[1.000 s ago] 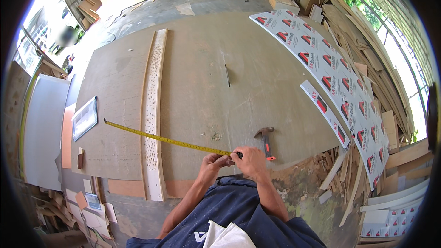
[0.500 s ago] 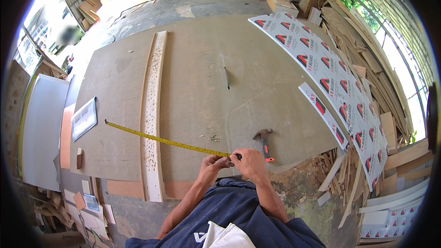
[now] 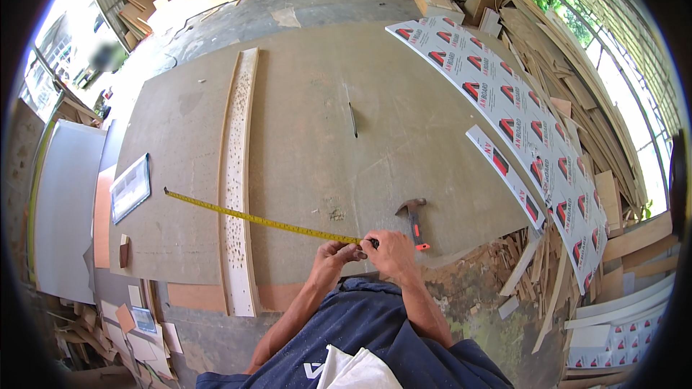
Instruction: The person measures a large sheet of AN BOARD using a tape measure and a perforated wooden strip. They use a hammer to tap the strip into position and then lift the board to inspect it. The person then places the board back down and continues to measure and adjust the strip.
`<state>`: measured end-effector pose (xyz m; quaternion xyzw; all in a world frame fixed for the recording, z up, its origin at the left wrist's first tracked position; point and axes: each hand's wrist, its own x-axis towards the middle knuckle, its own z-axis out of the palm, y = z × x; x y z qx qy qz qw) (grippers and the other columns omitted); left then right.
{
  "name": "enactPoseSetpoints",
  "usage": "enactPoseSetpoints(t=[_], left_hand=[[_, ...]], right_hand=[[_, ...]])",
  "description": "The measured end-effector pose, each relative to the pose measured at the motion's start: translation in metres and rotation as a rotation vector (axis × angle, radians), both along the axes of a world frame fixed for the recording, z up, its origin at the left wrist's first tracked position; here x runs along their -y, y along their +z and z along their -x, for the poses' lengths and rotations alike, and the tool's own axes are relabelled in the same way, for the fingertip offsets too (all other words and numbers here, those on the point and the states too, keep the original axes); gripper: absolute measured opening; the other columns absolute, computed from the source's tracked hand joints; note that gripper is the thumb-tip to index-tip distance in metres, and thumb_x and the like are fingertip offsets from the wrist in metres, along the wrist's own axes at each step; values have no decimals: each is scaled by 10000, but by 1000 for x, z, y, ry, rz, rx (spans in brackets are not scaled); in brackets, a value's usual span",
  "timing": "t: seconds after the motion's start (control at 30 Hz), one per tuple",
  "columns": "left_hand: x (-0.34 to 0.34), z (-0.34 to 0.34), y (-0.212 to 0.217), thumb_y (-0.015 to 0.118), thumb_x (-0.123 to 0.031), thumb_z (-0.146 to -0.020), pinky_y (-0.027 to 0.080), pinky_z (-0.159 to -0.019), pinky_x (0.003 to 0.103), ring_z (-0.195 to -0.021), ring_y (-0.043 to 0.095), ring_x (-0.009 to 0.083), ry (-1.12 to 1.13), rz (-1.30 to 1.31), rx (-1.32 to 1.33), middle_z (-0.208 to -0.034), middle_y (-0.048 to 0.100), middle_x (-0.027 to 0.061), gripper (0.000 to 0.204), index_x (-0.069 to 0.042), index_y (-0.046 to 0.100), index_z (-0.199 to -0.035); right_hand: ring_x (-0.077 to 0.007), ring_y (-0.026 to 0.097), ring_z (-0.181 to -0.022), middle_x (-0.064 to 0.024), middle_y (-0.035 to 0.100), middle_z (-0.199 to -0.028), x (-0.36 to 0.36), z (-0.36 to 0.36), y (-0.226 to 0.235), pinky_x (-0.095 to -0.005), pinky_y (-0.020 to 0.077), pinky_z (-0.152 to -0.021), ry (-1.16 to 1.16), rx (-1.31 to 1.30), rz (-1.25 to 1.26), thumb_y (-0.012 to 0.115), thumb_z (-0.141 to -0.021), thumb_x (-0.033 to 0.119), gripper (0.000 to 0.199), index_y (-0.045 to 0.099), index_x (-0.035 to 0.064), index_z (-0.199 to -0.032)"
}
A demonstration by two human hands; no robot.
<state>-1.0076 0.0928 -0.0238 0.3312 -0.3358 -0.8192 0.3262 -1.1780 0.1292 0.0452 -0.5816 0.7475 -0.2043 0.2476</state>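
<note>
A tape measure's yellow blade stretches from near my body out to the left, passing over a long white strip pitted with small holes. My left hand is closed, its fingers pinching the near end of the blade. Beside it, touching or nearly so, my right hand wraps round the tape's dark case, most of which the fingers cover. Close to the right hand lies a claw hammer with a black and red handle. Farther off, a thin dark pen-like stick rests on the large brown board.
White printed panels cover the board's right side, with a narrower printed strip alongside. A glassy flat rectangle and a small brown block lie at the left edge. Scrap wood litters the floor at right.
My hands keep the same hold on the tape, and the blade lies almost as before. The whole view has shifted slightly; nothing else visibly moved.
</note>
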Motion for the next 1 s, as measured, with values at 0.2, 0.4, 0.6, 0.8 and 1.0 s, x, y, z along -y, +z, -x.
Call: enactPoseSetpoints(t=[0.2, 0.4, 0.6, 0.8, 1.0], left_hand=[[-1, 0, 2, 596, -109, -997, 531, -854, 323, -901, 687, 184, 3, 5, 3, -1016, 717, 115, 224, 65, 670, -1116], [-1, 0, -1, 611, -109, -990, 529, -851, 322, -899, 687, 182, 7, -3, -19, -1024, 720, 116, 221, 59, 672, -1119], [-1, 0, 2, 619, -110, -985, 531, -848, 321, -898, 689, 186, 17, -13, -32, -1027, 723, 120, 218, 57, 674, -1115], [0, -1, -7, 636, -91, -966, 550, -850, 358, -903, 705, 212, 4, -2, -46, -1065, 730, 122, 216, 36, 677, -1136], [0, 0, -3, 626, -105, -976, 538, -846, 328, -898, 697, 199, 1, -5, -35, -1028, 727, 129, 217, 56, 675, -1114]], right_hand=[[-356, 701, -756, -152, 714, -785, -1, -1, -1, -450, 552, -693, 2, -7, 23, 647, -880, 316, 257, 745, 79, -899], [-350, 704, -764, -145, 717, -788, -1, 0, -1, -447, 549, -693, 3, -9, 8, 651, -887, 320, 257, 743, 80, -905], [-347, 705, -779, -143, 721, -807, 0, 0, 0, -450, 547, -701, 8, 1, -9, 654, -888, 320, 252, 742, 86, -911], [-350, 703, -785, -141, 723, -820, -1, 1, -4, -451, 548, -702, 9, -1, 12, 655, -886, 328, 253, 746, 93, -910], [-349, 703, -785, -142, 722, -820, -1, 1, -5, -448, 548, -701, 11, 1, 20, 652, -886, 322, 254, 745, 87, -909]])
